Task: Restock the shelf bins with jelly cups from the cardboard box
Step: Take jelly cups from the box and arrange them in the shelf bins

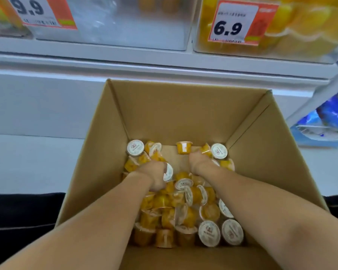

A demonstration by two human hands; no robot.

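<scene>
Head view: above the cardboard box (183,114), a nearly empty clear bin (125,22) sits left of a yellow-filled bin (300,36). Left hand (154,175) grips jelly cups (183,209) in the box; right hand (198,162) curls around a cup (205,148) near the far wall.

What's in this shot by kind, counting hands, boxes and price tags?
Hands: 2, left hand, right hand
Box: 1
Price tags: 2, 9.9 tag, 6.9 tag
Total: 5
Jelly cups: too heaped to count.
</scene>
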